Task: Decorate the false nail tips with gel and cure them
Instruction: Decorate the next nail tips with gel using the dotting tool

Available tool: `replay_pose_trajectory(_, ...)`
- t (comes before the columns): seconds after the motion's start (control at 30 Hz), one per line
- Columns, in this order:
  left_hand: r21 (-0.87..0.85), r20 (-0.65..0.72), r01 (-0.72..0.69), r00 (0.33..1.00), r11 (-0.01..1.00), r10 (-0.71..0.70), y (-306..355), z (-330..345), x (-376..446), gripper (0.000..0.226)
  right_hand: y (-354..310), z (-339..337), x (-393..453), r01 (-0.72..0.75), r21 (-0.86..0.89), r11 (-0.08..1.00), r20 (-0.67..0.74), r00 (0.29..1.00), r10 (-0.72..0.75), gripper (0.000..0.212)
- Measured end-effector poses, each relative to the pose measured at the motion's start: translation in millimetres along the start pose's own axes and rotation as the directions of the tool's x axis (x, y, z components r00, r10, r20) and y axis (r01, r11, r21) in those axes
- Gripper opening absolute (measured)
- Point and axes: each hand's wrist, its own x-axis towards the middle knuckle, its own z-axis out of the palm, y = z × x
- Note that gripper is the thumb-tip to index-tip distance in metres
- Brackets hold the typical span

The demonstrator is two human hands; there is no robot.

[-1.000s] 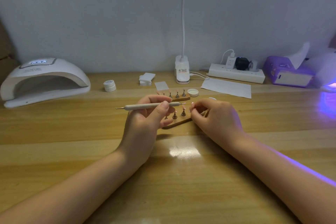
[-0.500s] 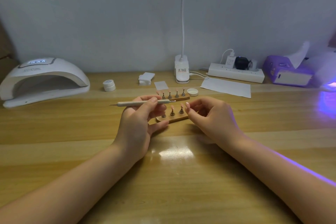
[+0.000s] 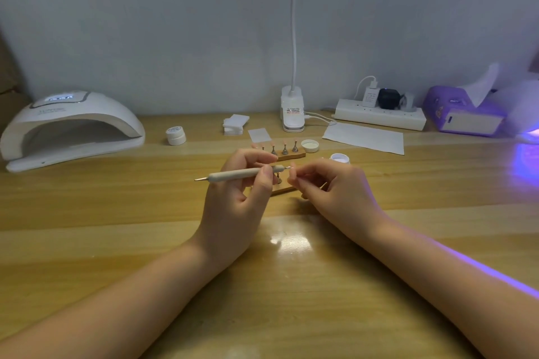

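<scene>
My left hand (image 3: 233,204) grips a pale dotting pen (image 3: 242,175) that lies level, its fine metal tip pointing right. My right hand (image 3: 335,192) pinches a small nail tip (image 3: 292,167) between thumb and fingers, right at the pen's tip. Below the hands lies a wooden holder (image 3: 281,190) with metal stands, mostly hidden. A second wooden holder (image 3: 291,154) with several stands carrying pink tips sits just behind. An open gel jar (image 3: 339,158) stands behind my right hand, and its lid (image 3: 309,145) lies beside the far holder. The white curing lamp (image 3: 70,128) is at far left.
A closed white jar (image 3: 176,136), stacked wipes (image 3: 234,124) and a desk lamp base (image 3: 292,114) stand at the back. A paper sheet (image 3: 364,137), a power strip (image 3: 379,118) and a purple tissue box (image 3: 463,116) are at back right. Violet light (image 3: 528,137) glows at the right edge.
The near holder was turned and set level. My right hand has lifted off it and now holds a nail tip at the pen's tip. The open gel jar has come into view.
</scene>
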Motion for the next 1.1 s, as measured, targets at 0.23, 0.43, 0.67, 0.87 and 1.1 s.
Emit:
replay_pose_trajectory(0.23, 0.026, -0.017, -0.007, 1.000, 1.000, 0.008, 0.7, 0.5, 0.4, 0.012, -0.4, 0.0, -0.3, 0.031, 0.009, 0.999, -0.028, 0.999, -0.031, 0.014)
replay_pose_trajectory(0.43, 0.032, -0.003, -0.018, 1.000, 0.999, 0.018, 2.2, 1.0, -0.6, 0.011, 0.5, 0.3, -0.5, 0.064, 0.007, 0.998, -0.044, 0.997, -0.064, 0.014)
replay_pose_trajectory(0.67, 0.030, 0.023, -0.005, 1.000, 1.000, 0.005, 1.1, 1.5, -0.4, 0.010, 3.1, 1.0, 0.3, 0.105, -0.029, 0.994, -0.040, 0.994, -0.106, 0.017)
replay_pose_trajectory(0.87, 0.038, 0.029, 0.006, 1.000, 0.999, -0.007, 0.6, 1.5, 0.1, 0.011, 3.5, 1.0, -0.2, 0.118, -0.034, 0.992, -0.033, 0.992, -0.119, 0.016)
replay_pose_trajectory(1.1, 0.044, 0.021, 0.022, 1.000, 0.999, -0.023, 0.1, 1.6, 0.0, 0.011, 1.0, 0.3, -0.5, 0.146, -0.054, 0.988, -0.030, 0.989, -0.148, 0.016)
